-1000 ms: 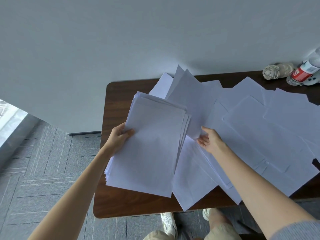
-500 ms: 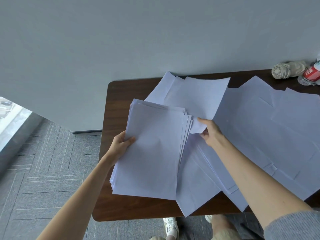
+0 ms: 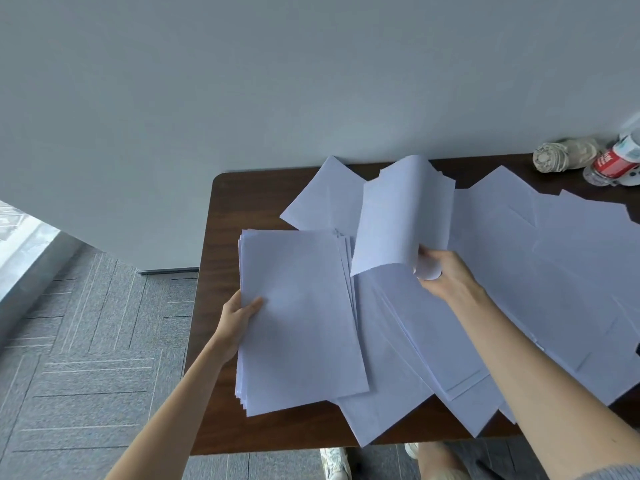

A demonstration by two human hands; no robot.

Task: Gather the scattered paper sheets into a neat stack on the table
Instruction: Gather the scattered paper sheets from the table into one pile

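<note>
My left hand [image 3: 238, 320] grips the left edge of a thick stack of white sheets [image 3: 298, 313], held over the left part of the dark wooden table [image 3: 242, 195]. My right hand [image 3: 446, 275] pinches the lower corner of a single sheet [image 3: 401, 216] that curls upright just right of the stack. Several loose white sheets [image 3: 540, 271] lie overlapping across the middle and right of the table, some hanging over its front edge.
At the back right corner lie a folded beige umbrella [image 3: 564, 155] and a plastic bottle with a red label [image 3: 613, 161]. A grey wall stands behind the table. Grey carpet tiles [image 3: 86, 341] cover the floor at left. My shoes [image 3: 334, 462] show below the front edge.
My right hand has lifted one sheet off the pile and swung it upright toward the stack. My left hand has kept its hold on the stack, which now sits a little flatter.
</note>
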